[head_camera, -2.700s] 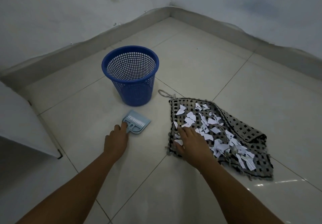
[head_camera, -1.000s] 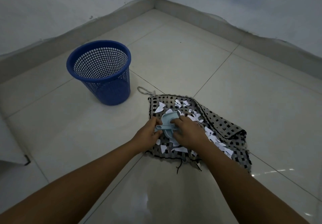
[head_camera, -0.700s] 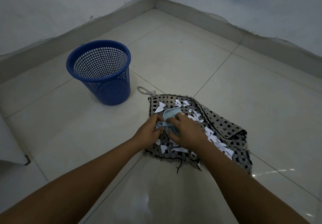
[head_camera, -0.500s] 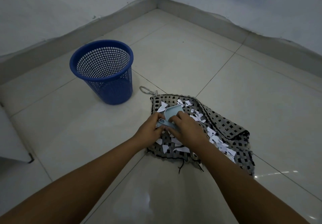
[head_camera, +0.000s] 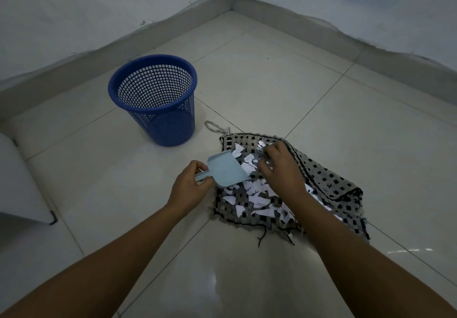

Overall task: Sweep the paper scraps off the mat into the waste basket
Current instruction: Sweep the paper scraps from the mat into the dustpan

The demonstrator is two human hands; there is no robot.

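A grey and black woven mat (head_camera: 329,181) lies rumpled on the tiled floor, strewn with white paper scraps (head_camera: 257,201). My left hand (head_camera: 190,186) grips the handle of a light blue dustpan (head_camera: 227,169), whose mouth rests on the mat's left edge among the scraps. My right hand (head_camera: 279,166) is curled over the scraps near the mat's far edge; the small brush it grips is almost wholly hidden under the fingers. The blue mesh waste basket (head_camera: 168,129) stands upright on the floor to the far left of the mat.
A white piece of furniture (head_camera: 17,181) with a dark foot juts in at the left edge. Two walls with a grey skirting (head_camera: 230,3) meet in a corner behind. A cord loop (head_camera: 212,126) trails from the mat's far left corner.
My hands have come apart. The left drew the dustpan left to the mat's edge, and the right moved toward the mat's far side. The pan now shows empty inside.
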